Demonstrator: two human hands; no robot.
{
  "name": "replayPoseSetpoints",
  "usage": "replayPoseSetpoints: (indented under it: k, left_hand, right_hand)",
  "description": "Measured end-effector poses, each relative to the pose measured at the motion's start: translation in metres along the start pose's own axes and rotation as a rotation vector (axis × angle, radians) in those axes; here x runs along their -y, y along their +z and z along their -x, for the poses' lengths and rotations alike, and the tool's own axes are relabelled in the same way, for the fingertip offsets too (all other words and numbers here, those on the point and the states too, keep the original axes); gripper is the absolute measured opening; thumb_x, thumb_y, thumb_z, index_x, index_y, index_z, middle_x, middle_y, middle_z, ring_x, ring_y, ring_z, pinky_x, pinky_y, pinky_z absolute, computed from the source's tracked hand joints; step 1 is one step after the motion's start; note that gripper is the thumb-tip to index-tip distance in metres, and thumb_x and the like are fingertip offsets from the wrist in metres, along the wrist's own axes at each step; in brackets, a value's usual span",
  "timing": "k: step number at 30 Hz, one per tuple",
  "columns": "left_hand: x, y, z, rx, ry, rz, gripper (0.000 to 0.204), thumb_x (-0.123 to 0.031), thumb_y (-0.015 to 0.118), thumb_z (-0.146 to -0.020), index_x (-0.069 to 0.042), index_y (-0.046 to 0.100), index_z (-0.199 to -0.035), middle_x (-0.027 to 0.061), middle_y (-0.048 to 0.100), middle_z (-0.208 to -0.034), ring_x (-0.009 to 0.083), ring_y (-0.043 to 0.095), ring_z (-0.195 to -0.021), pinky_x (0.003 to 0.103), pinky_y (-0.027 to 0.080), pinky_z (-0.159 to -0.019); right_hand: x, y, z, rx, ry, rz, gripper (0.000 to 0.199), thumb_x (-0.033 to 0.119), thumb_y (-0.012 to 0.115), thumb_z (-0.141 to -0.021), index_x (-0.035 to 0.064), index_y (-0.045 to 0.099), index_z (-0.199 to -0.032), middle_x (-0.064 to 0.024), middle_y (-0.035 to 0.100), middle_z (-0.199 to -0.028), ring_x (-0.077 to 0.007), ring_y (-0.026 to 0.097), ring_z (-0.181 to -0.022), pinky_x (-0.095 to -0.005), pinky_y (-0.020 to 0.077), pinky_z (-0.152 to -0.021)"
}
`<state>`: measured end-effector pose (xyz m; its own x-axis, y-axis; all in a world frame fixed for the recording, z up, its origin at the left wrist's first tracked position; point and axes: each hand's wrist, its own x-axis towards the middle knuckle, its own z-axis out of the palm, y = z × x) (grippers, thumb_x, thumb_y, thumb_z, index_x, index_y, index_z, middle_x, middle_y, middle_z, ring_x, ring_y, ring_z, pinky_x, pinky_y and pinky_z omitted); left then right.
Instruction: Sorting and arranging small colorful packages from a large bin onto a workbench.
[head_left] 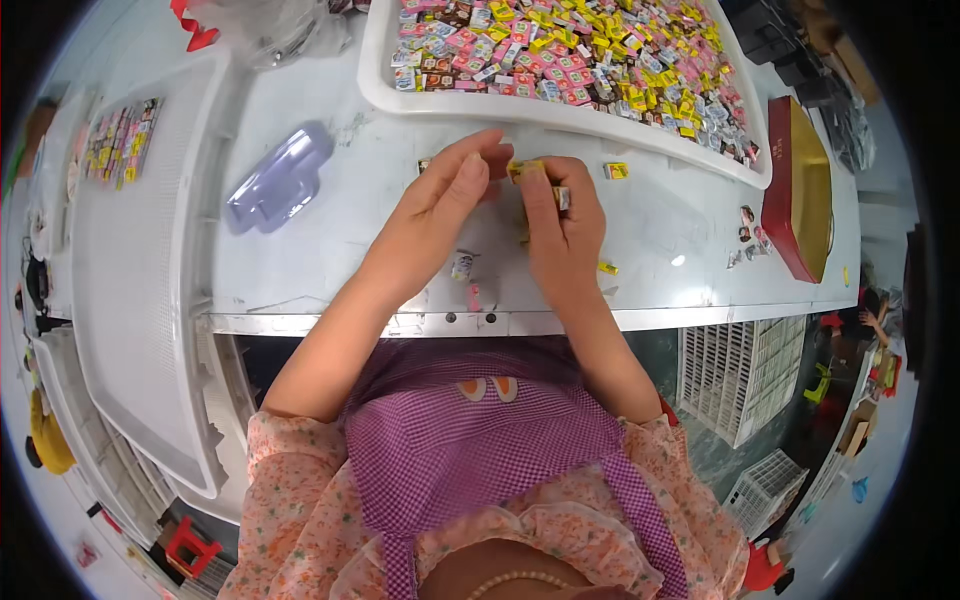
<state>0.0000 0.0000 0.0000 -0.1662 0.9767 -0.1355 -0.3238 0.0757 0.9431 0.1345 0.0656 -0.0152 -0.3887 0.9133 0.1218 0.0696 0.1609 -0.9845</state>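
My right hand (566, 225) pinches several tiny carton-shaped pieces, a yellow one (526, 168) at its fingertips and a whitish one showing between its fingers. Facing it, my left hand (432, 205) has its fingers stretched and slightly curved, the thumb apart; I see nothing in it, though its palm is partly hidden. Loose on the table around my hands are a white mini carton (461, 265), a pink piece (474, 296), a yellow mini carton (616, 171) and a smaller yellow piece (608, 268). A dark piece peeks out behind my left hand.
A large white tray (590, 122) heaped with mini cartons stands beyond my hands. Left of them lies a clear purple plastic shell (280, 180). Farther left, a white tray (135, 300) holds mini cartons in rows. A red box with gold inside (790, 190) stands at the right edge.
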Motion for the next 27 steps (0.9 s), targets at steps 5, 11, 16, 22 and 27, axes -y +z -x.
replayPoseSetpoints:
  k: [5,11,16,22,27]
  left_hand:
    - [0.013,-0.005,-0.006,-0.077,0.113,-0.03,0.042,-0.029,0.046,-0.1,-0.004,0.047,-0.133,0.0078,0.055,-0.128,0.0189,0.051,-0.117,0.032,0.04,-0.101]
    - [-0.001,-0.018,0.017,-0.105,0.385,-0.845,0.032,-0.011,0.068,-0.083,-0.008,0.062,-0.114,0.0086,0.059,-0.114,0.0257,0.052,-0.109,0.037,0.042,-0.096]
    - [0.0,-0.02,0.017,-0.034,0.473,-1.059,0.031,-0.007,0.069,-0.076,-0.009,0.066,-0.106,0.0071,0.06,-0.103,0.0274,0.051,-0.102,0.037,0.042,-0.091]
    - [0.003,-0.012,-0.001,0.023,0.517,-1.291,0.024,-0.004,0.064,-0.075,-0.007,0.067,-0.098,0.0046,0.058,-0.098,0.0248,0.051,-0.092,0.035,0.041,-0.082]
    - [-0.002,-0.011,-0.004,0.021,0.529,-1.403,0.021,-0.005,0.062,-0.075,-0.007,0.067,-0.095,0.0055,0.056,-0.093,0.0241,0.051,-0.091,0.035,0.041,-0.08]
  right_hand:
    - [0.004,-0.009,-0.005,0.003,0.137,-0.082,0.017,0.02,0.054,-0.097,0.0044,0.059,-0.1,0.002,0.058,-0.085,-0.0047,0.047,-0.074,-0.0201,0.0398,-0.065]
    - [-0.008,-0.022,-0.01,-0.079,0.152,-0.159,0.028,0.027,0.048,-0.099,0.0017,0.058,-0.107,-0.0049,0.063,-0.101,-0.0069,0.053,-0.086,-0.0219,0.0409,-0.075]
    - [0.0,-0.044,-0.01,0.005,0.151,-0.419,0.026,0.024,0.052,-0.098,0.0015,0.06,-0.108,-0.0062,0.063,-0.1,-0.009,0.054,-0.083,-0.0228,0.0422,-0.071]
    - [0.011,-0.057,-0.012,0.173,-0.13,0.354,0.017,0.004,0.063,-0.088,0.0024,0.066,-0.104,-0.0021,0.061,-0.09,-0.01,0.053,-0.078,-0.0206,0.0433,-0.072]
    - [0.016,-0.041,-0.005,0.261,0.034,0.315,0.019,-0.001,0.063,-0.083,0.002,0.066,-0.101,-0.0054,0.063,-0.092,-0.0123,0.057,-0.083,-0.0234,0.0446,-0.073]
